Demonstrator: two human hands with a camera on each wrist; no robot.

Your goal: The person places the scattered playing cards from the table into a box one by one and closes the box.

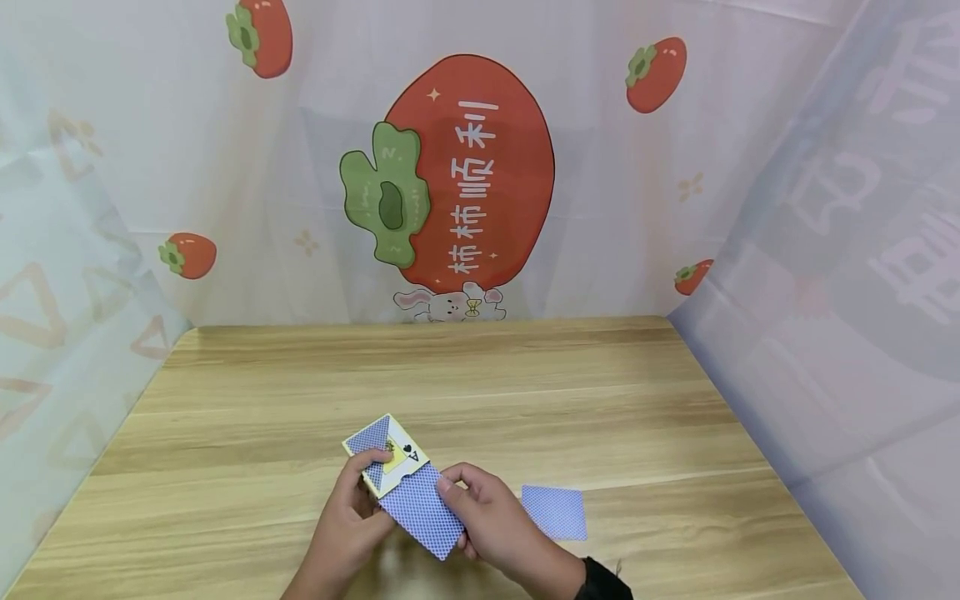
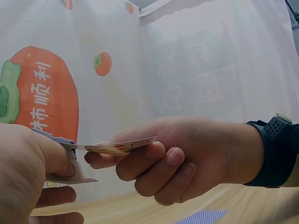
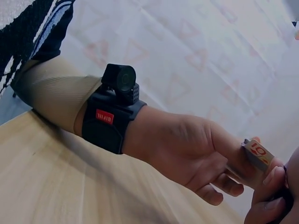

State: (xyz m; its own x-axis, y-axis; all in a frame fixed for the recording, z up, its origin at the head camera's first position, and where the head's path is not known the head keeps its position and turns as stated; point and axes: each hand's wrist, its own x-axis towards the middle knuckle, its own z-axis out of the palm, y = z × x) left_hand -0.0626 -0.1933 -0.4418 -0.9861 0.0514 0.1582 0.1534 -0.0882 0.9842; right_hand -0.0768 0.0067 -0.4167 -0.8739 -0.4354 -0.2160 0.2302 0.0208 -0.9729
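Observation:
My left hand (image 1: 345, 521) grips a card box (image 1: 408, 458), white and yellow with a black ace on its face, tilted over the table. Blue-patterned playing cards (image 1: 423, 510) stick out of its near end. My right hand (image 1: 498, 521) pinches these cards at their right edge, thumb on top and the other fingers curled beneath. Seen from the left wrist, the printed underside of the cards (image 2: 119, 148) lies between the two hands. A red 10 on a small printed end (image 3: 258, 151) shows in the right wrist view. How far the cards reach inside the box is hidden.
One blue-backed card (image 1: 557, 512) lies face down on the wooden table (image 1: 450, 367), right of the hands. White cloth (image 1: 225, 167) with printed persimmons hangs behind the table and along both sides. A camera on a dark strap (image 3: 112, 109) sits on the left wrist.

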